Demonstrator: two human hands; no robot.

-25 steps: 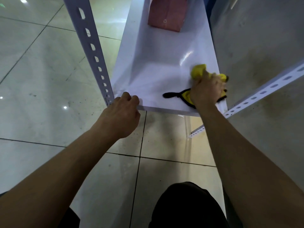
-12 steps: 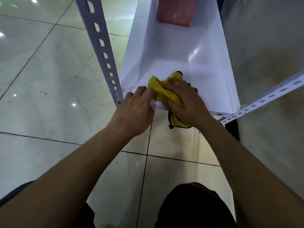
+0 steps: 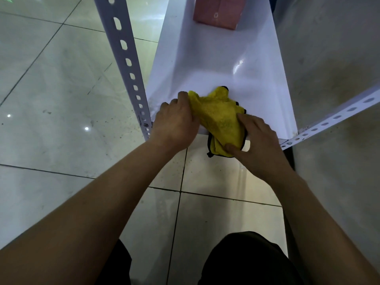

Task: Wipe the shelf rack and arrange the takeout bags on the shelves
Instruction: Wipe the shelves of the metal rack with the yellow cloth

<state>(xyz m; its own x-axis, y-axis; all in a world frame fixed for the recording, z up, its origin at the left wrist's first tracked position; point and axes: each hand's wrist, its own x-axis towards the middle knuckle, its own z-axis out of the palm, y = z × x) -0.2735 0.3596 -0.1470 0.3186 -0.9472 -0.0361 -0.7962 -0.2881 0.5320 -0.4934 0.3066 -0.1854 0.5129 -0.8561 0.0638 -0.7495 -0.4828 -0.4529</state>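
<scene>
From your head camera, you look down on the white shelf (image 3: pixel 216 64), which runs away from you with its long axis pointing straight ahead and its near edge just in front of your hands. The yellow cloth (image 3: pixel 221 118) lies bunched on that near edge, its long axis slanting from the far left toward the near right, with its black-trimmed lower end hanging off the shelf's edge over the floor tiles (image 3: pixel 51 89). Your left hand (image 3: pixel 174 124) rests at the near left corner of the shelf, its fingers curled together over the cloth's left end; whether the thumb pinches underneath, you cannot tell. Your right hand (image 3: pixel 257 145) grips the cloth's hanging end, thumb beneath at the near side and fingers pressed on top, slightly spread. A slotted upright post (image 3: pixel 127 64) stands at the shelf's near left corner, just beside your left hand, and a second slotted post (image 3: pixel 333 118) slants away from the near right corner. At the shelf's far end sits a pink bag (image 3: pixel 218 11), well apart from the cloth.
</scene>
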